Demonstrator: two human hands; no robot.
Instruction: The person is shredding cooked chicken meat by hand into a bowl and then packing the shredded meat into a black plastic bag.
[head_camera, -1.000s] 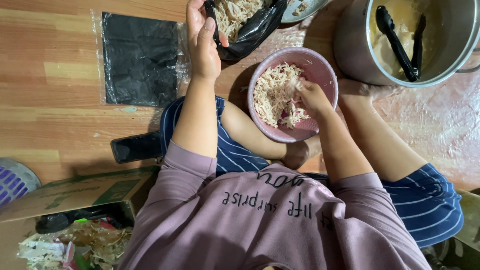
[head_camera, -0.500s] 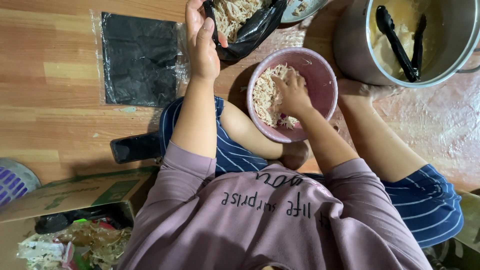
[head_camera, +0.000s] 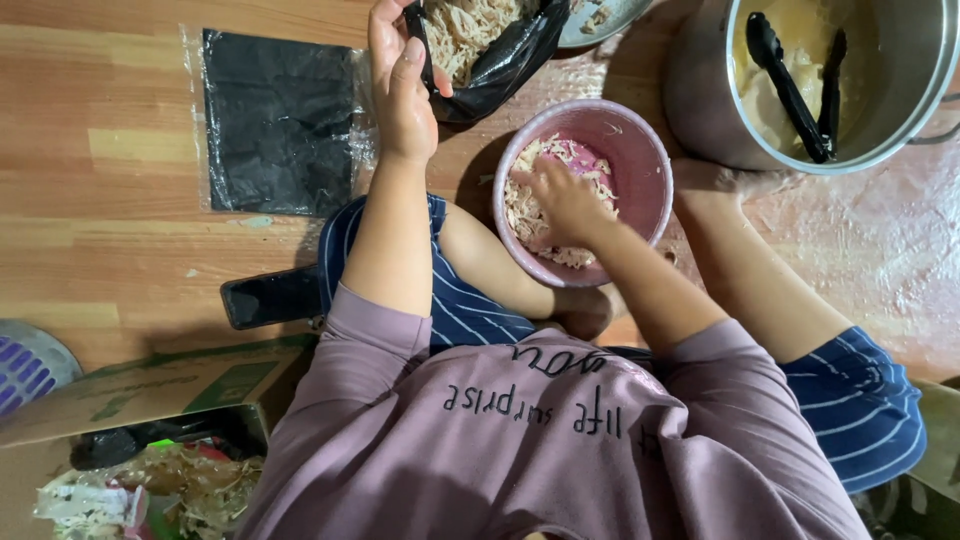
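Wooden floor boards run across the scene, and a person sits on them with legs folded, seen from above. Between the knees stands a pink bowl (head_camera: 640, 150) partly filled with shredded pale meat (head_camera: 530, 215). The right hand (head_camera: 560, 195) is down inside the bowl, fingers curled together into the shreds; how much it has pinched cannot be told, since the fingertips are buried. The left hand (head_camera: 400, 85) is up ahead, its grip closed on the rim of a black plastic bag (head_camera: 500, 65), holding the mouth open (more shredded meat shows inside).

The bag's opening lies up and to the left of the bowl, very near it, almost touching the bowl's far rim. So the bag sits ahead of the right hand and slightly across toward the left hand, with nothing standing between the two.

To the right of the bowl, close by, stands a large metal pot (head_camera: 905, 110) with pale broth and black tongs (head_camera: 790, 85) lying in it, their long axis running from upper left to lower right. A metal plate (head_camera: 600, 20) peeks out behind the bag. Left of the left forearm a pack of black bags (head_camera: 275, 120) in clear wrap lies flat on the floor, well apart from the bowl. A dark phone (head_camera: 270, 297) rests by the left thigh, and a cardboard box (head_camera: 150, 385) holding scraps sits at the lower left.
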